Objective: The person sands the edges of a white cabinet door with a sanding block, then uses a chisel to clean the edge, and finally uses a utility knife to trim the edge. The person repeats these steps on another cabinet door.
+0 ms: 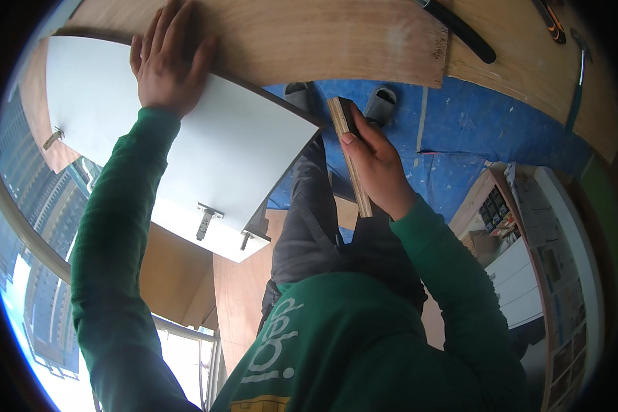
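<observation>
My left hand (166, 72) lies with its fingers spread across the far edge of a white panel (230, 137), its fingertips reaching onto the wooden board behind. Metal cabinet hinges (206, 221) are fixed along the panel's near side, another hinge (53, 137) at its left end. Beyond the panel's right corner, my right hand (383, 168) grips a short narrow strip of plywood (353, 175) with layered edges, thumb on its near face. The strip is held upright above my legs, apart from the panel.
A wooden board (336, 41) spans the far side. On the wood to the right lie a black-handled tool (467, 34), an orange-and-black tool (551, 20) and a green-handled hammer (579, 79). Blue sheeting (453, 123) covers the floor around grey sandals (380, 104). Windows (41, 199) stand left.
</observation>
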Available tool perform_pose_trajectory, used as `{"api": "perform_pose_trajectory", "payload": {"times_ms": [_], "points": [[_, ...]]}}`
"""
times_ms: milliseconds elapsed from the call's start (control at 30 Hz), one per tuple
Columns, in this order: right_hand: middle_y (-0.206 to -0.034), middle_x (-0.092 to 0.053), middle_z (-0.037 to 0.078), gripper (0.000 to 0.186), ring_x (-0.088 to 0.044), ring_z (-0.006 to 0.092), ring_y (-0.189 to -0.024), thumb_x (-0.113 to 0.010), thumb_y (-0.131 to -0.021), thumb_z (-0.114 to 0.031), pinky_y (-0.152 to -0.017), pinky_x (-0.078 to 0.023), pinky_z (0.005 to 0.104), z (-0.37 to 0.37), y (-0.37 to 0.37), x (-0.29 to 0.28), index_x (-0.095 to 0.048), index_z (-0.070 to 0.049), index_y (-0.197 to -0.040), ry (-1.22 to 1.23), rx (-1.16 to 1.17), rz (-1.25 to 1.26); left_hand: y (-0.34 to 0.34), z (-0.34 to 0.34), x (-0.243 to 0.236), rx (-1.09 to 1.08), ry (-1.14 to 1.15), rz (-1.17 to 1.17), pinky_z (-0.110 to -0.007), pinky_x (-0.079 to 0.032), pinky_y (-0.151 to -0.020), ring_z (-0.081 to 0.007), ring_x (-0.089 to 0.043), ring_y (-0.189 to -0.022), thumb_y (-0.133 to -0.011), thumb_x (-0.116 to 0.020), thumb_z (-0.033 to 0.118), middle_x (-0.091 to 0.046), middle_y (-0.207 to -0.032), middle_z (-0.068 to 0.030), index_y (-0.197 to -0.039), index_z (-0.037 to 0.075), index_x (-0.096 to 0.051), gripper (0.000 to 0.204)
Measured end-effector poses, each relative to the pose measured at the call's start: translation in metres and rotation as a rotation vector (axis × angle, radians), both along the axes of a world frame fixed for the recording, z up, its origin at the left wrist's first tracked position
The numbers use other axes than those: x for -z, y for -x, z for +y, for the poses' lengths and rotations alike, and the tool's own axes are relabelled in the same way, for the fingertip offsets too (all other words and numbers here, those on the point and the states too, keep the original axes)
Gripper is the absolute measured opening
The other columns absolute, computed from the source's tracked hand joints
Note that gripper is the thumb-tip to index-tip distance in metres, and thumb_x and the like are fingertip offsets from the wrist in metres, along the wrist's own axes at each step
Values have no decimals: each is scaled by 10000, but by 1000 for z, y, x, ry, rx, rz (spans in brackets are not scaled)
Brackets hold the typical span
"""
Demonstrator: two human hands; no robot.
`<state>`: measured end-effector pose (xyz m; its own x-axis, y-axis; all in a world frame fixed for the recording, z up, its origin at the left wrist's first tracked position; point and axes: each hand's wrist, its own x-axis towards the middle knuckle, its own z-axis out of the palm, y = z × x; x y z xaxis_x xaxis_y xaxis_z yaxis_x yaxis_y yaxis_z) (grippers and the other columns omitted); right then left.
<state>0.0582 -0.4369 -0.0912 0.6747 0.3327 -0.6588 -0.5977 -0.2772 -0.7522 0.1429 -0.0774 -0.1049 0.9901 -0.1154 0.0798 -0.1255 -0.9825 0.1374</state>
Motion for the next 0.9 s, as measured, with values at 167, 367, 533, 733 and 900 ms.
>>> {"api": "perform_pose_trajectory", "payload": {"times_ms": [167, 367, 533, 733, 900], "points": [[-1111, -607, 194, 609, -623, 293, -994, -608, -1061, -297, -889, -507, 351, 15, -2, -32, -437, 19, -1553, 78, -103, -132, 0, -1, -1, 5, 10, -2, -509, -131, -1277, -247, -352, -1548, -989, -605, 467, -432, -1653, -14, -1570, 229, -476, 641], [-1096, -605, 221, 602, -624, 327, -985, -597, -1064, -304, -919, -510, 388, 12, -5, -5, -448, 34, -1539, 40, 27, 59, 0, -2, 0, 0, -9, -2, -512, -144, -1274, -256, -365, -1540, -996, -602, 458, -438, -1649, -22, -1566, 222, -481, 628], [-1079, -614, 240, 575, -635, 342, -990, -616, -1051, -288, -905, -508, 397, 16, -8, -27, -492, 51, -1499, 125, -95, -161, 0, -1, -1, 16, 3, -16, -518, -150, -1272, -266, -369, -1538, -993, -605, 455, -438, -1649, -31, -1567, 224, -479, 632], [-1080, -687, 193, 515, -654, 211, -917, -582, -1069, -239, -865, -515, 332, -5, -18, 4, -503, 34, -1498, -78, -44, 64, -1, -1, 1, 15, 4, -15, -521, -152, -1270, -272, -368, -1539, -989, -607, 446, -439, -1649, -35, -1567, 226, -479, 632], [-1065, -675, 200, 549, -659, 236, -957, -589, -1069, -268, -892, -516, 347, -10, -20, -16, -490, 48, -1506, -83, -87, 83, 1, -2, -2, 15, 4, -9, -524, -149, -1271, -269, -368, -1539, -988, -605, 443, -440, -1648, -34, -1569, 226, -476, 633]]}}
